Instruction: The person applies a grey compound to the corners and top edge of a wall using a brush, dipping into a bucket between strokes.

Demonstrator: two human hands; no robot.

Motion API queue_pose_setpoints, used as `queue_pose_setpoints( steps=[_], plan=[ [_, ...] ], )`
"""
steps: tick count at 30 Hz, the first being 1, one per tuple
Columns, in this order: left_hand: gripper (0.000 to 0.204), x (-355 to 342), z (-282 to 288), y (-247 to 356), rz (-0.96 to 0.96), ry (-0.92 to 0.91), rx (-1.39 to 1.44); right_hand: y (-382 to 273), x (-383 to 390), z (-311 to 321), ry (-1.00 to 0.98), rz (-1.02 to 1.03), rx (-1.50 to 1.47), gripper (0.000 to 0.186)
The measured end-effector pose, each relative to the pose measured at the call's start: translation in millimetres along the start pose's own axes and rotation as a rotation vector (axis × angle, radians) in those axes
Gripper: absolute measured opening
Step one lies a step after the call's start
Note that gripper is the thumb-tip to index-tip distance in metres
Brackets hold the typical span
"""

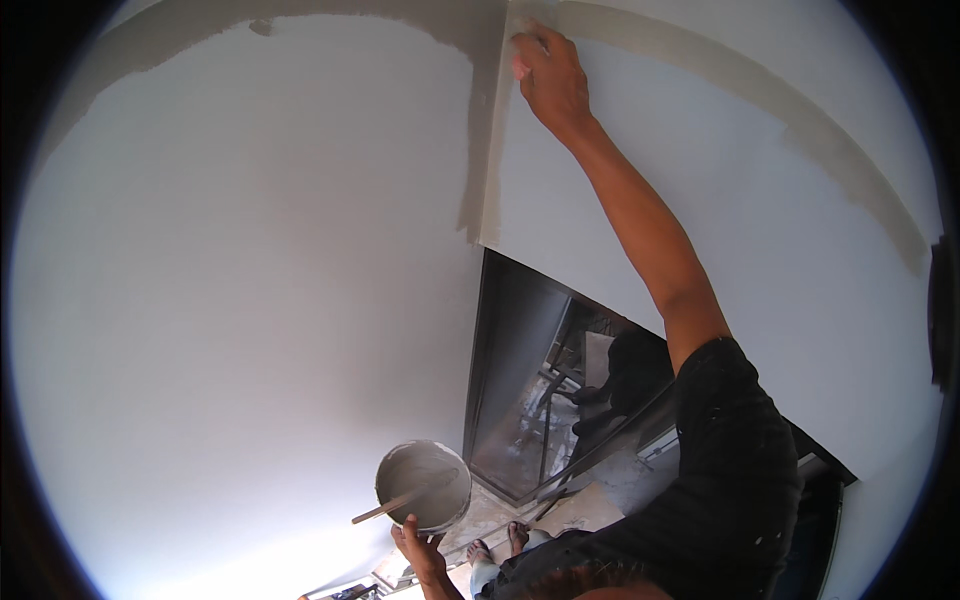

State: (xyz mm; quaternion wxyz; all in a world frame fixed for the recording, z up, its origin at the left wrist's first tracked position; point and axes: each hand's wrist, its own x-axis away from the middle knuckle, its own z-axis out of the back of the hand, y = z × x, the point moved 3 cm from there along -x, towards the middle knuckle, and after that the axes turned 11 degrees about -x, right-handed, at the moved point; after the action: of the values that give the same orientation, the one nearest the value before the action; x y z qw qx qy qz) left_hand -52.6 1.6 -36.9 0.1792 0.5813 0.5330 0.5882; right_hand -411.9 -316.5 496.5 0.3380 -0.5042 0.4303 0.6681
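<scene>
Wall: carrying grey coating | Bucket: resting in left hand, well below right hand | Left hand: gripping bucket's near side | Right hand: pinching partly hidden pinkish object at wall corner | Stick: leaning in bucket

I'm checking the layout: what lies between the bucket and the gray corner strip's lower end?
In the head view, bare white wall shows between the bucket and gray corner strip.
</scene>
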Motion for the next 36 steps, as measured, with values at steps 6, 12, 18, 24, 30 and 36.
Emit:
queue_pose_setpoints(
  steps=[6, 12, 18, 24, 30, 36],
  plan=[
    [0.073, 6, -3, 8, -0.03, 0.042, -0.048, 38, 21, 12, 0.431, -0.203, -0.419, 0.02],
    [0.069, 24, -15, 26, -0.107, 0.107, -0.102, 72, 40, -8, 0.622, -0.422, -0.708, 0.017],
    [0.065, 29, -26, 27, -0.134, 0.157, -0.084, 93, 52, -34, 0.63, -0.415, -0.682, 0.017],
    [0.063, 26, -22, 16, -0.147, 0.198, -0.064, 106, 54, -55, 0.627, -0.437, -0.682, 0.018],
    [0.062, 28, -30, 17, -0.146, 0.199, -0.077, 110, 50, -63, 0.609, -0.465, -0.749, 0.019],
    [0.061, 29, -30, 19, -0.143, 0.194, -0.075, 107, 43, -64, 0.633, -0.438, -0.711, 0.018]
  ],
)
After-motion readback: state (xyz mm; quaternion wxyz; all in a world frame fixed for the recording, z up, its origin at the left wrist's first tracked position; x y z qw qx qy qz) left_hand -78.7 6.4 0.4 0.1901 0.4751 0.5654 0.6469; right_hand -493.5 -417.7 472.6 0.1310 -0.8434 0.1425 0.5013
